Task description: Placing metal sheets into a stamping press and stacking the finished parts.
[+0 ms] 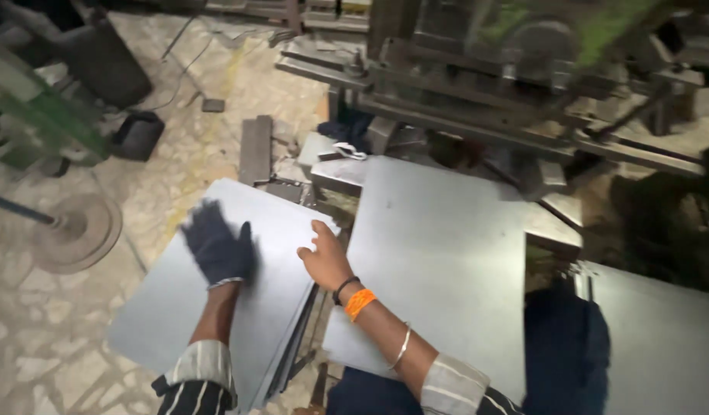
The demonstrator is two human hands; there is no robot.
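Note:
My left hand (216,246) wears a dark glove and lies flat, fingers spread, on the top grey metal sheet (170,300) of a stack at the lower left. My right hand (323,257) is bare, with a black band and an orange band at the wrist, and its fingers curl over the right edge of that same top sheet. A second grey metal sheet (439,253) lies to the right of it, under my right forearm.
A grey and green press machine (516,69) fills the top right. A third sheet (662,346) lies at the lower right beside my dark trouser leg (562,353). A round metal disc (81,230) on a rod and a black block (137,134) sit on the stone floor at left.

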